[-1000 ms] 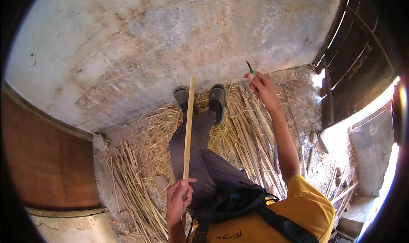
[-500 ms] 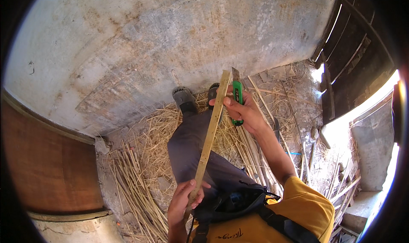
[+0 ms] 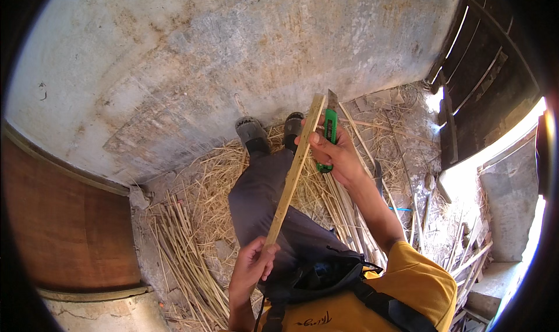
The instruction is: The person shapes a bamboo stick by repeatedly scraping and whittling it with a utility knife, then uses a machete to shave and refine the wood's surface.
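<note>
A long, flat yellowish bamboo strip (image 3: 291, 180) slants across my legs. My left hand (image 3: 252, 266) is closed around its lower end, fingers curled over it. Near the upper end, my right hand (image 3: 339, 153) pinches the strip between thumb and fingers. The same hand also grips a green utility knife (image 3: 329, 126), its blade out and pointing away from me, just right of the strip's tip. Blade and strip look slightly apart.
Straw shavings (image 3: 212, 207) cover the floor round my feet. Bundles of thin bamboo strips lie at left (image 3: 186, 256) and right (image 3: 346, 207). A stained wall (image 3: 244, 52) rises ahead, a brown wooden panel (image 3: 70, 215) stands left, and dark boards (image 3: 489, 70) are at far right.
The bamboo strip's top has shifted right and its slant has increased. My left hand now covers its lower end, which stuck out below the hand before. The knife has tilted and moved slightly right.
</note>
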